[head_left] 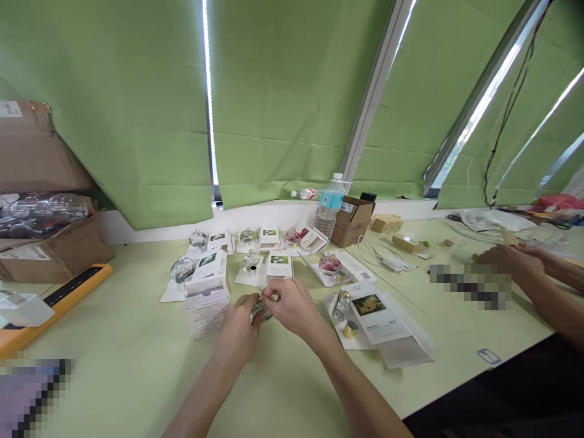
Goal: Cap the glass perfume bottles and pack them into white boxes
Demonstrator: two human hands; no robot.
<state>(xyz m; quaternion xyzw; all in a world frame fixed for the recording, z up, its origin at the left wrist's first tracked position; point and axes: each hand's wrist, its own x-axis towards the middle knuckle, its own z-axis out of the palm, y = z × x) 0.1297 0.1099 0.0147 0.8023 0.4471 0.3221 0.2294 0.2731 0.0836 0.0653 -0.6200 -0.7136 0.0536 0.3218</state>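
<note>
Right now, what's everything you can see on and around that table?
Round clear glass bottles: several, two pink inside, mid-table.
White picture cards: many, among the bottles.
White cardboard box: one, in front of the cards.
Plastic water bottle: one, blue label, table's back.
Small brown cardboard box: one, beside water bottle.
Large brown cardboard boxes: two, far left.
Yellow flat device: one, left edge.
White charger: one, right of centre.
Green blinds: behind pale green table.
Another person's hands: far right.
Left hand, right hand: holding one small clear glass bottle.

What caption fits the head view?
Left hand and right hand hold a glass bottle over a cluttered table.
</note>
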